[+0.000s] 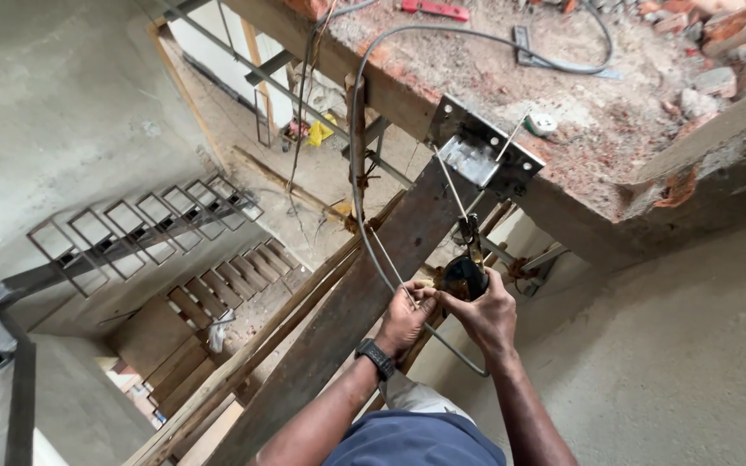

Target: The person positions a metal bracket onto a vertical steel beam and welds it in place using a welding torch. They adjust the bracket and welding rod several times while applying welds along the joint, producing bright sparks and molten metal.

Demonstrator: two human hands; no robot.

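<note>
My right hand (pixel 487 318) grips a dark welding electrode holder (pixel 465 274). A thin welding rod (pixel 449 184) runs from it up toward a steel bracket plate (pixel 481 147) bolted at the top of a rusty steel stair beam (pixel 364 293). My left hand (pixel 406 319), with a black watch on the wrist, closes around the grey cable (pixel 357 129) and steadies the holder from the left. Both hands touch each other just below the holder, beside the beam.
A concrete and brick slab edge (pixel 597 173) strewn with rubble lies above. Metal stair-tread frames (pixel 148 229) line the left wall, and wooden planks (pixel 243 362) lean alongside the beam. Far below is a lower floor with a yellow object (pixel 317 131). A plastered wall (pixel 675 354) is on the right.
</note>
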